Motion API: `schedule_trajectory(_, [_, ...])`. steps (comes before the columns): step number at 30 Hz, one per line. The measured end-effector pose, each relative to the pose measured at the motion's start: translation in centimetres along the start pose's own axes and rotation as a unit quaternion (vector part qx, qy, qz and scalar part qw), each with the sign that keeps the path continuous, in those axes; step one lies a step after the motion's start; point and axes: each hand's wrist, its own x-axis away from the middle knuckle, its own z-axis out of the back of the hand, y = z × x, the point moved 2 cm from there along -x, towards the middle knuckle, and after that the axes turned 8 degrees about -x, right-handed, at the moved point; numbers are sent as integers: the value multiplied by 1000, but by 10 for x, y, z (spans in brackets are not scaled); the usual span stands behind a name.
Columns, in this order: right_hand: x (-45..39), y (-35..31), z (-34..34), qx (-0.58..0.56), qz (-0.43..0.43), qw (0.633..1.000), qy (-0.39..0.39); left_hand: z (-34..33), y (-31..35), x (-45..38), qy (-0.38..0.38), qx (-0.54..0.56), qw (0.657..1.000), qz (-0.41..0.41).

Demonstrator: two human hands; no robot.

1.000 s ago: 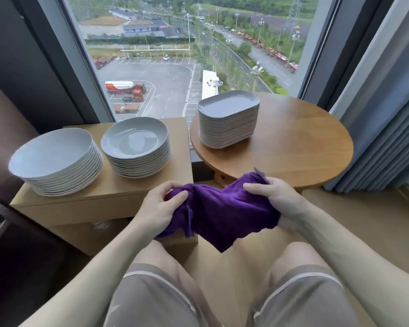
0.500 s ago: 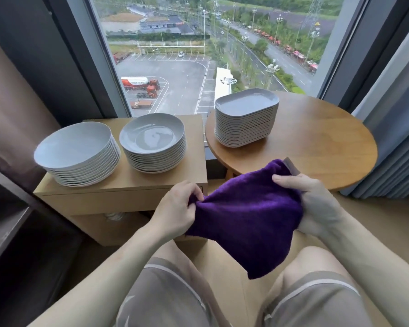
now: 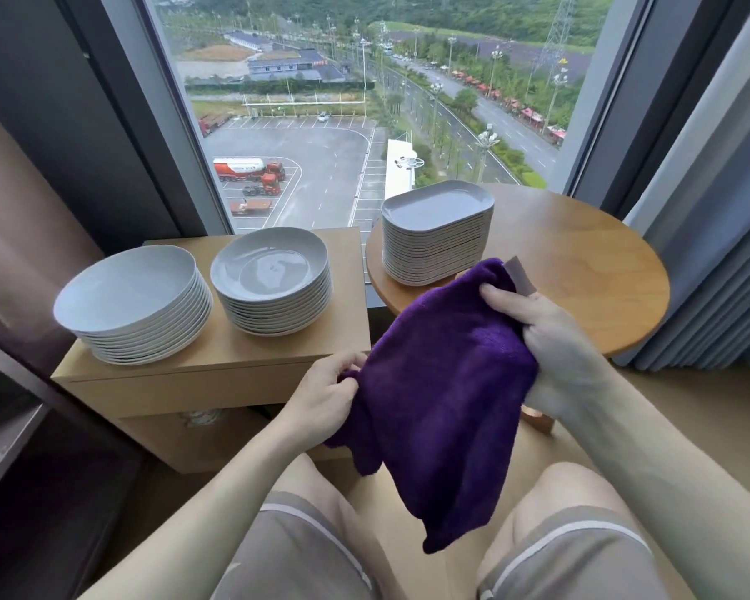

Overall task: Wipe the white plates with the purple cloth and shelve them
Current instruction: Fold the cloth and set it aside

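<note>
Currently seated person, head cam looking down over both knees; purple cloth [image 3: 442, 396] held up in the air betw. both hands, above the lap, in front of the furniture. L hand [image 3: 325, 394] pinches the cloth's left edge, fingers curled onto the fabric; R hand [image 3: 550, 339] grasps the upper right part, thumb on top, fingers curled behind; a small grey tag [image 3: 521, 277] sticks up just above the R thumb. Cloth hangs loose, lowest corner drooping betw. the knees.

White plates in 3 stacks, none touched by either hand: round stack [image 3: 133, 303] at left and second round stack [image 3: 273, 281] beside it, both on the low wooden cabinet [image 3: 234, 370]; stack of rounded-rectangular plates [image 3: 438, 231] on the near-left part of the round wooden table [image 3: 581, 270]. Cloth's top edge overlaps the table's near edge in view; contact cannot be told.

Window [image 3: 364, 101] behind shows a parking lot w/ a red truck; grey-blue curtain [image 3: 719, 253] at right; dark shelf unit [image 3: 9, 448] at lower left.
</note>
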Motion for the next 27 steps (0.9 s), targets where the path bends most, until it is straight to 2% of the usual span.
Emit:
schedule_trajectory(3, [-7, -9, -17, 14, 17, 1000, -11, -4, -4, 3, -66, -5, 998, -11])
schedule_trajectory(9, [-10, -54, -53, 30, 68, 995, -64, -3, -7, 6, -94, -109, 990, -13])
schedule_trajectory(13, [-20, -75, -68, 12, 60, 992, -114, -10, 4, 13, -151, -126, 981, -2])
schedule_trajectory(16, [-30, -81, -83, 39, 55, 989, -132, -14, 14, 17, -151, -219, 964, -16])
schedule_trajectory(18, [-37, -81, -97, 36, 66, 990, -115, -21, 19, 21, -155, -265, 951, -25])
schedule_trajectory(21, [-51, -78, -120, 3, 100, 994, -51, -31, 21, 25, -182, -325, 927, -41])
schedule_trajectory(24, [-59, -77, -147, -52, 108, 992, -45, -29, 24, 26, -136, -364, 918, -72])
schedule_trajectory(27, [-63, -76, -165, -72, 97, 990, -75, -26, 23, 25, -71, -249, 963, -72])
